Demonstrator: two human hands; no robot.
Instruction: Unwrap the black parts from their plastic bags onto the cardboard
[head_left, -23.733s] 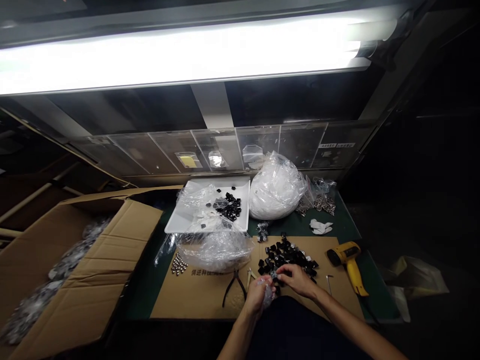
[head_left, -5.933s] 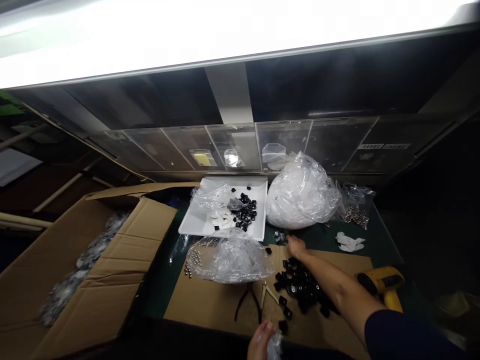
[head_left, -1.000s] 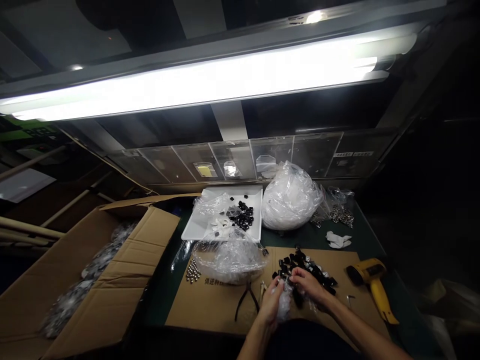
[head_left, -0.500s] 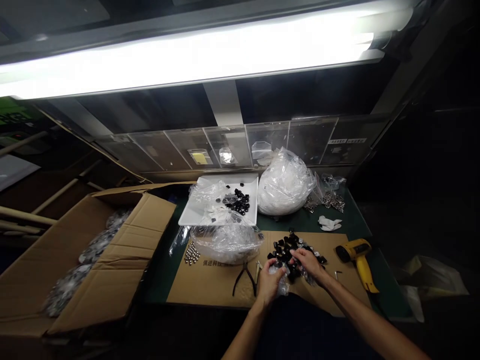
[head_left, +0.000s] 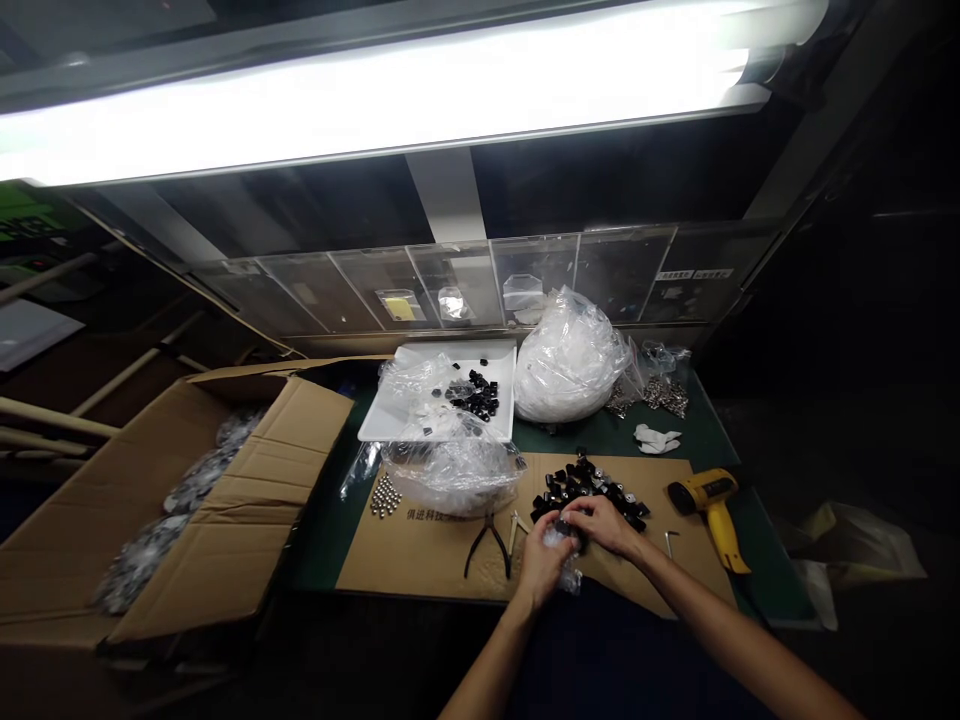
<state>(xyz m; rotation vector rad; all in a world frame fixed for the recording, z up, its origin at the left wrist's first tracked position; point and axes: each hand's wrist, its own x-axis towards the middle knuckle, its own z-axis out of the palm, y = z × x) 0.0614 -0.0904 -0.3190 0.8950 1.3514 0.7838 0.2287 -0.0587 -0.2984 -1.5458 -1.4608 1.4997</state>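
My left hand [head_left: 543, 562] is closed around a small clear plastic bag [head_left: 571, 580], whose crumpled end hangs below the fingers. My right hand [head_left: 606, 526] meets it at the bag's mouth, with its thumb and fingertips pinched on a small black part [head_left: 562, 526]. How far that part is inside the bag cannot be made out. Just beyond both hands lies a pile of small black parts [head_left: 585, 484] on a flat cardboard sheet [head_left: 420, 570]. Black-handled pliers [head_left: 487, 548] rest left of my left hand.
A yellow heat gun [head_left: 716, 510] and a hex key [head_left: 670, 540] lie at right. Behind stand a white tray [head_left: 382, 425] with black parts, a big bag of white pieces [head_left: 566, 365] and a white glove [head_left: 657, 438]. At left is an open carton [head_left: 262, 500]; nearby are metal balls [head_left: 385, 496].
My right hand has moved left from the pile to my left hand, bringing a black part to the bag's mouth. The view has shifted slightly.
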